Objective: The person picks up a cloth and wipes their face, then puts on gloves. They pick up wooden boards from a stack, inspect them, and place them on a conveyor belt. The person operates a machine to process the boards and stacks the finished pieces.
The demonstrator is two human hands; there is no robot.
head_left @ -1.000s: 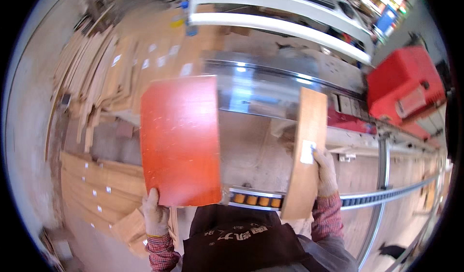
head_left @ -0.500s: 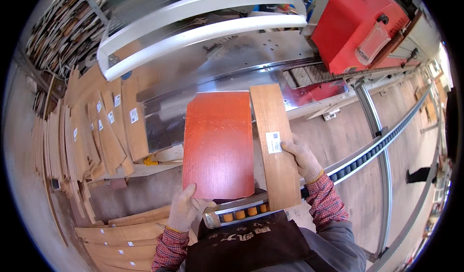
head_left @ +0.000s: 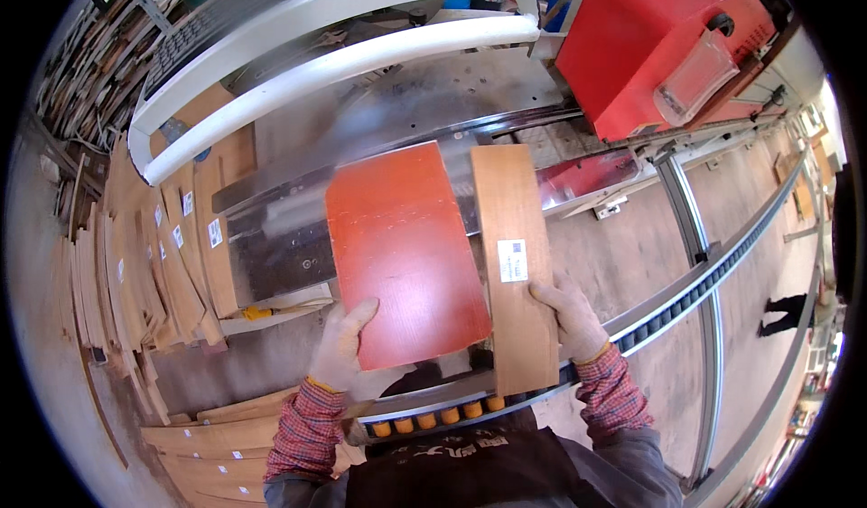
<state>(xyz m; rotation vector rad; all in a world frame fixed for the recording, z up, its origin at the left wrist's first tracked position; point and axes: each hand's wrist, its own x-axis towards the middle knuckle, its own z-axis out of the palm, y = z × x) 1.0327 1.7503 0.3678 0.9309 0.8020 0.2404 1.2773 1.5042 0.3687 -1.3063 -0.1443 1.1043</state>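
My gloved left hand [head_left: 343, 344] grips the lower left edge of a reddish-orange board [head_left: 406, 255], thumb on its face. The board has a clipped upper left corner and tilts a little to the left. My gloved right hand [head_left: 573, 318] is closed on the right edge of a narrow light-brown wooden board [head_left: 515, 327], which bears a white label [head_left: 512, 260]. Both boards are held up side by side in front of me, close at their lower ends, with a gap toward the top. The fingers behind the boards are hidden.
Beyond the boards lies a metal machine table [head_left: 271, 237], with a red machine housing [head_left: 664, 52] at the right. A roller rail [head_left: 668, 300] runs rightward from in front of me. Labelled wooden strips [head_left: 172, 255] lean at the left; more boards [head_left: 217, 458] lie at the lower left.
The red board has tilted, its top leaning left, and the gap between the boards at the top has widened. My left hand has moved slightly up and left along the board's edge.
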